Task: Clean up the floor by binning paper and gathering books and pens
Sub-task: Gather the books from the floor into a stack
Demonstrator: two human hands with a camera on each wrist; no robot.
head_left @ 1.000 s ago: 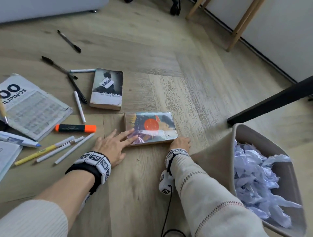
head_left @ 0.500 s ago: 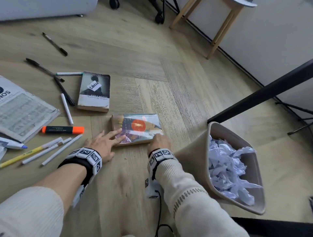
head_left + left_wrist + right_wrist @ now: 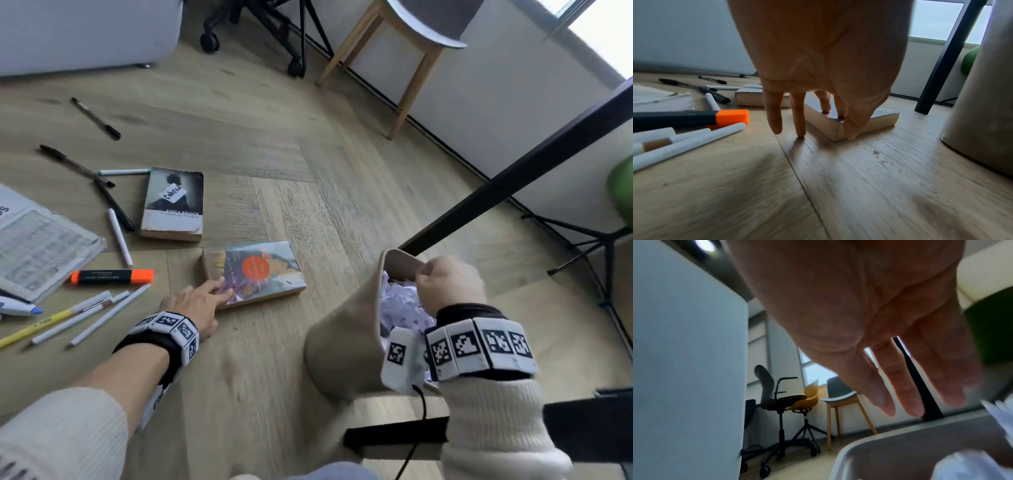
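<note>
Left hand [image 3: 195, 308] fingertips on book [image 3: 260, 274] corner; right hand [image 3: 448, 284] seemingly above bin [image 3: 342, 335].

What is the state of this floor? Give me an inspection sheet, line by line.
Surface: wooden floor, strewn with things.
Job's things: colourful book and grey book lie flat; orange highlighter, white pens and black pens lie scattered; the bin holds crumpled paper.
Clutter: newspaper at the left.
Hands: left hand rests its fingertips on the colourful book's near corner; right hand is over the bin, fingers extended, holding nothing.
Cables: black cable hangs from the right wrist.
Surroundings: wooden stool, black table leg.
</note>
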